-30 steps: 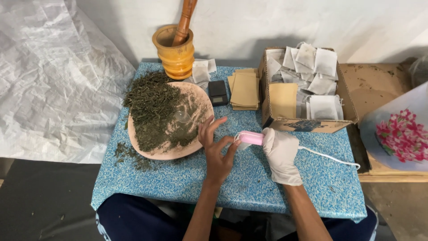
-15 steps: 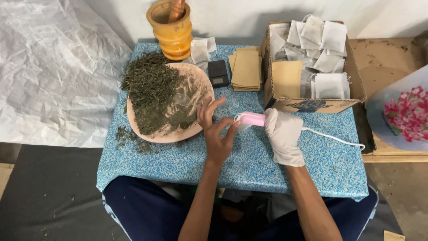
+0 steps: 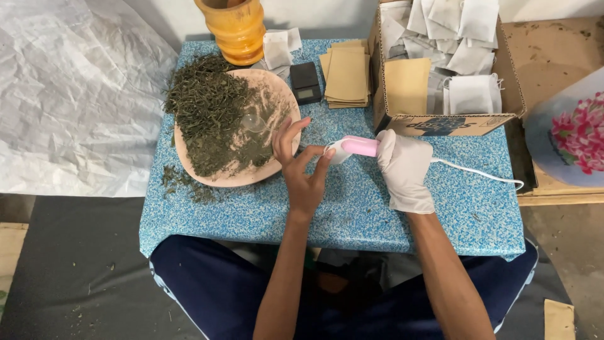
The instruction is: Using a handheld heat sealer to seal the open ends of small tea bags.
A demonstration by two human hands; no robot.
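Left hand shifted closer, pink-and-white corded sealer (glossy), gloved right hand

Glossy pink plastic sealer, smooth white rubbery glove, speckled blue tablecloth, glossy wooden mortar

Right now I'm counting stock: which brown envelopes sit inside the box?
The single brown envelope leaning upright inside the cardboard box; the other brown envelopes lie stacked flat on the blue table.
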